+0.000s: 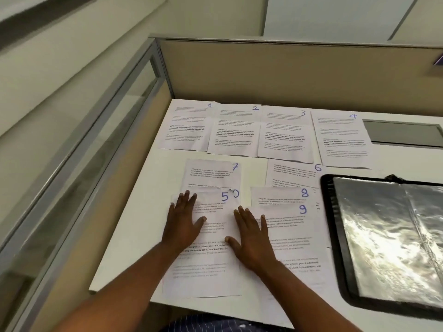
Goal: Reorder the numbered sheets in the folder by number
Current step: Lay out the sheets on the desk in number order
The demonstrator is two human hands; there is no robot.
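Both hands lie flat with straight, spread fingers, grasping nothing; the left hand (183, 219) presses on sheet 5 (211, 267), and the right hand (251, 238) rests across the seam where sheet 5 meets sheet 9 (297, 231), thumb on 5. Along the far side of the white counter (143, 212), against the beige partition (287, 73), sheets 1 (187, 125), 2 (233, 133), 3 (285, 137) and 4 (342, 137) lie face up in a row from left to right, edges overlapping or just beside one another. Nearer, sheet 7 (212, 174) lies left of sheet 6 (292, 174); sheet 5 covers the near edge of 7, and a sheet showing only a "0" (236, 194) peeks out beside the 5; sheet 8 (280, 196) overlaps 6, and 9 overlaps 8. The black folder (328, 212) lies open to the right of 9, its clear sleeves shining.
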